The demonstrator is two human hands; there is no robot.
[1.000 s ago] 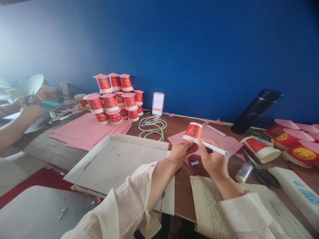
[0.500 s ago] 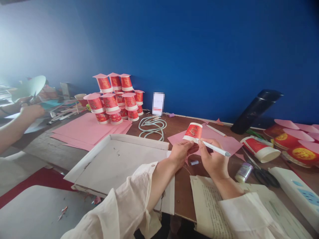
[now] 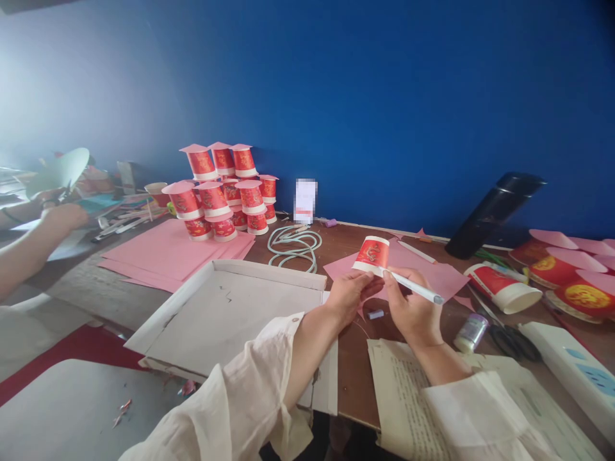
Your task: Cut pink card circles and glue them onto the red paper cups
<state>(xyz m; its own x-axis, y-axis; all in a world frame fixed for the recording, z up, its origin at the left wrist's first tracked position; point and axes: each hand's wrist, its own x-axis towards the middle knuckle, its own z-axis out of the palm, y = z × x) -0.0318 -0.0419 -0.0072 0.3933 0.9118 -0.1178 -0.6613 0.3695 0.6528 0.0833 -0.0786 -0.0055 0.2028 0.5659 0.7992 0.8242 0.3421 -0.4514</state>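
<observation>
A red and white paper cup [image 3: 373, 253] with a gold dragon print stands over a sheet of pink paper [image 3: 442, 276]. My left hand [image 3: 353, 294] grips it near its white lower rim, the fingers closed there. Between the thumb and fingers of my right hand [image 3: 414, 312] is a white marker pen [image 3: 417, 289], its tip end close against the cup's rim. The tip itself is too small to make out. A small purple-grey piece [image 3: 375, 314] lies on the table just below my hands.
Left of centre rise stacked red cups [image 3: 213, 198] with pink paper tops, behind a white shallow box [image 3: 187, 326]. A black flask [image 3: 490, 214], scissors [image 3: 516, 342] and a power strip [image 3: 571, 358] lie right. A co-worker's hand [image 3: 67, 218] holds scissors and pale green paper at far left.
Almost nothing differs. My hands, the cup and the marker keep their places. At far left the co-worker's hands and the green paper have shifted slightly.
</observation>
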